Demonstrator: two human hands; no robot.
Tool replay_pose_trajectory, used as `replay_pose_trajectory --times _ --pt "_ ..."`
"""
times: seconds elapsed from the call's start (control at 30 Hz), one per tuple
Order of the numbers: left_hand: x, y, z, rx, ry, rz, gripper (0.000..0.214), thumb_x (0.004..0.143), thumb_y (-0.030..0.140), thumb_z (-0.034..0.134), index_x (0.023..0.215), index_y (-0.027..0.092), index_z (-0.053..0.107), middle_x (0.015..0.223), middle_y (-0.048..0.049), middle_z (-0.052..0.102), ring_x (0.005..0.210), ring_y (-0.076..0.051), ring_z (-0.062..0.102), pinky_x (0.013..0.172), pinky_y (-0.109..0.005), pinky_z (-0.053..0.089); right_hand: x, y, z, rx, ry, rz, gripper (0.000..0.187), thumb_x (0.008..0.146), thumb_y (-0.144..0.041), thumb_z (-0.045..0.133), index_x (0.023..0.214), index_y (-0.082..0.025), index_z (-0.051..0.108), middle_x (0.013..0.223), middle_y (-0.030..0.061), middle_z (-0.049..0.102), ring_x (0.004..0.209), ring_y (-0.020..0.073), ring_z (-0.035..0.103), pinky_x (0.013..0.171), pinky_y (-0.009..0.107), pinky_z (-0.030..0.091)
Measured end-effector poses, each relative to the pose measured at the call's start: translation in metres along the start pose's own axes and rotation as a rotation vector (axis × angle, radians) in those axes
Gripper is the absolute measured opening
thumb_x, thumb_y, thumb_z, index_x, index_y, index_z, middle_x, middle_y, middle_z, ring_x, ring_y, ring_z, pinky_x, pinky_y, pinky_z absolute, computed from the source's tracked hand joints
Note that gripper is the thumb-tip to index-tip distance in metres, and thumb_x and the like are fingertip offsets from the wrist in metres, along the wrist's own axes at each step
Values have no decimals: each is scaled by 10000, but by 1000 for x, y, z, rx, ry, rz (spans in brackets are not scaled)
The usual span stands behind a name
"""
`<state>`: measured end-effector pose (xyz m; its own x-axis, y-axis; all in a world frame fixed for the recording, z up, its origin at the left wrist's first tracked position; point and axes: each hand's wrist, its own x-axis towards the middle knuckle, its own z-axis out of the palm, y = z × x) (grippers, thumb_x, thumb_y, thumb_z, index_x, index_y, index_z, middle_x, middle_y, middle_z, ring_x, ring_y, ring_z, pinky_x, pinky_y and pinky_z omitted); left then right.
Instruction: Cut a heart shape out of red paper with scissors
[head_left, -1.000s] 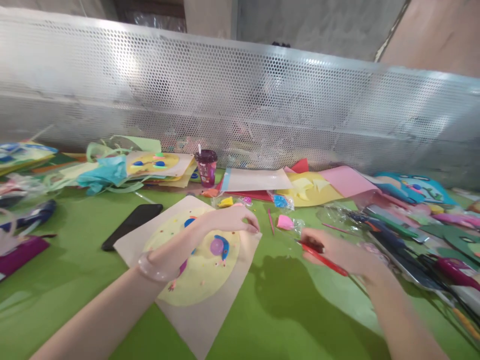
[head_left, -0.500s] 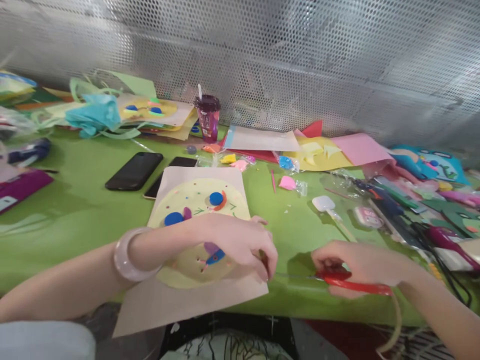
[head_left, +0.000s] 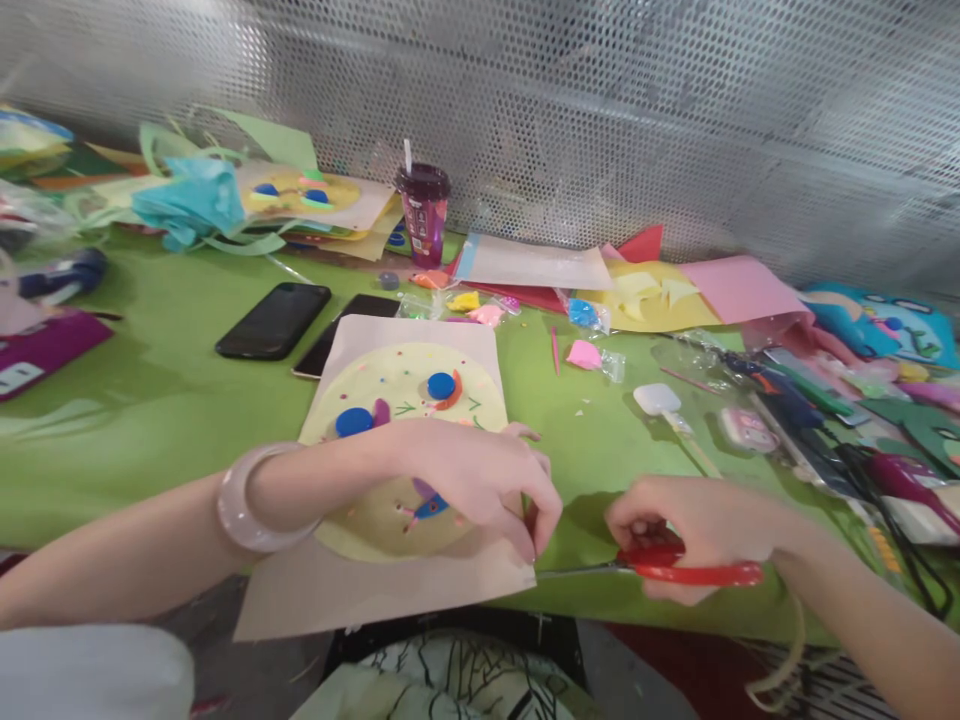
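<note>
A pale sheet of paper (head_left: 352,598) lies at the near edge of the table, its lower part hanging past the edge. A light yellow round cut-out (head_left: 405,365) covers its middle, decorated with blue discs and small coloured shapes. Across the sheet reaches my left hand (head_left: 480,485), fingers curled and closed on its right edge. My right hand (head_left: 705,515) is closed on red-handled scissors (head_left: 716,574). Their blades point left, with the tips at the paper's lower right edge by my left fingertips. My left hand hides part of the cut-out.
Two dark phones (head_left: 274,320) lie behind the sheet on the left. A lidded purple cup (head_left: 425,220) stands near the perforated metal wall (head_left: 562,110). Small clay packets, such as a pink one (head_left: 583,354), and a white-headed tool (head_left: 658,399) lie further right, beside a cluttered pile.
The scissors in my right hand have moved left, bringing their tips to the paper's edge. My left hand keeps its hold. The camera view has shifted slightly.
</note>
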<state>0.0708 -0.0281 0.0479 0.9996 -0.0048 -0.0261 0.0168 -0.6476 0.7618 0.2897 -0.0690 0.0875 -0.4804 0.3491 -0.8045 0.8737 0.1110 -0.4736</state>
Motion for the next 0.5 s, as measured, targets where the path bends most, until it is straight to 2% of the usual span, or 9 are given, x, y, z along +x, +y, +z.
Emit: replay_pose_trajectory --times 0.1,0.27,0.5 --pt "0 0 1 -5 13 1 111 837 280 596 739 229 603 800 44 672 957 -163 554 1020 -375 156 1 0 1 -10 10 -2 176 572 -271 589 593 -195 432 532 -63 441 471 73 342 450 222 276" --pt "0 -2 1 -4 13 27 109 842 282 585 750 229 607 805 43 669 954 -161 553 1014 -357 178 2 0 5 -81 81 -15 180 570 -232 578 579 -198 401 509 -80 412 454 62 304 441 212 258" --pt "1 -1 -1 -20 9 9 109 845 273 581 750 224 605 822 37 671 954 -157 552 992 -342 230 2 2 6 -77 75 -13 169 574 -234 578 591 -196 414 514 -79 429 453 62 314 460 217 279"
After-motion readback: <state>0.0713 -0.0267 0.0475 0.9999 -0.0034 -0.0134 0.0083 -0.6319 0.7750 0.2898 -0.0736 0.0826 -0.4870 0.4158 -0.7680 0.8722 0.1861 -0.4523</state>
